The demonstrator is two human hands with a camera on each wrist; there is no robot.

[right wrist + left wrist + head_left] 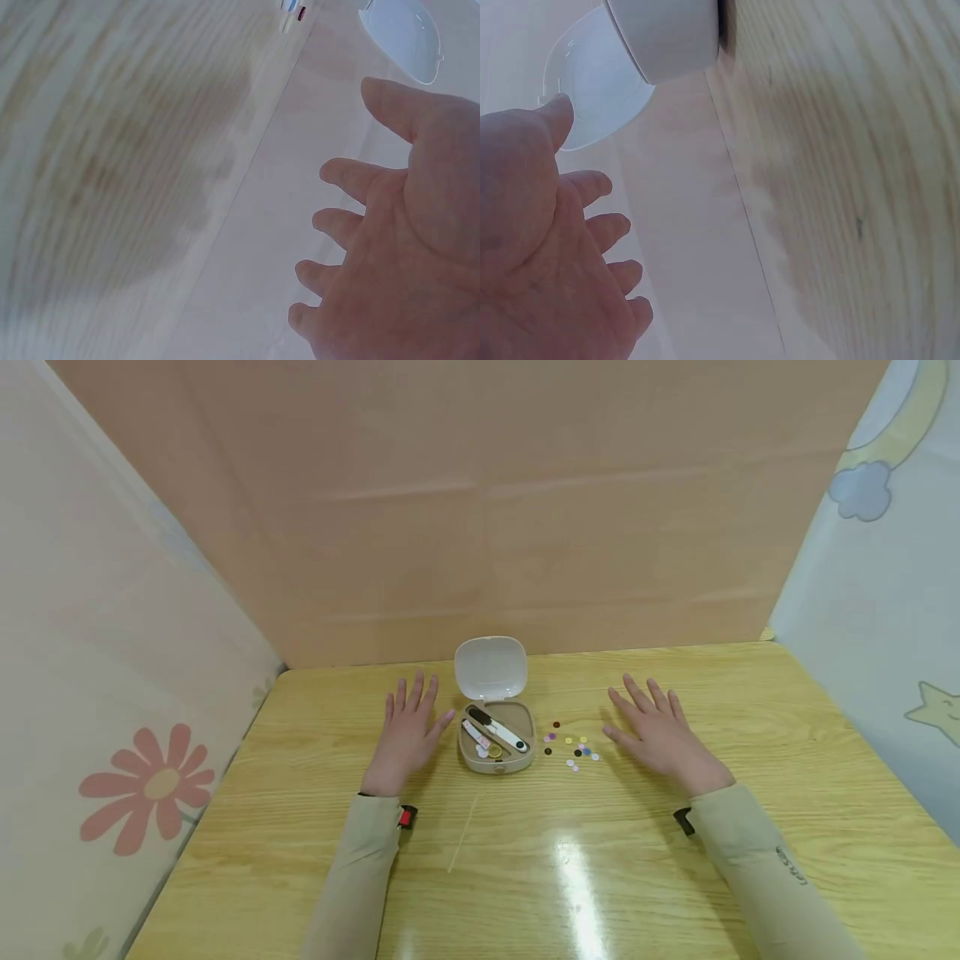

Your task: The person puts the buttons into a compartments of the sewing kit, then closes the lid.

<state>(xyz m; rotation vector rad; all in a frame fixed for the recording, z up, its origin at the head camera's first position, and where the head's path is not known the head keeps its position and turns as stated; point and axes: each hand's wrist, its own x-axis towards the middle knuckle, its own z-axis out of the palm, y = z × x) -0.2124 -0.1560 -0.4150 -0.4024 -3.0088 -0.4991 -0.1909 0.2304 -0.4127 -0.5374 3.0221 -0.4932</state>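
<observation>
A small beige box (498, 767) stands on the table with its white lid (491, 668) raised at the back. Inside lie a long white tool with a black end (506, 733), a pink-and-white printed strip (476, 734), a yellow ring (495, 751) and small white discs (482, 751). Left of the box is my left hand (406, 739), fingers spread, thumb beside the box wall. My right hand (660, 737) hovers with spread fingers to the right of several coloured button-like discs (577, 752). Both palms hold nothing; the wrist views show them over the table.
A thin pale strand (463, 833) lies on the wooden table (517, 877) in front of the box. An orange-brown panel (480, 527) rises behind the table. Patterned white panels stand at the left (112, 610) and right (885, 610).
</observation>
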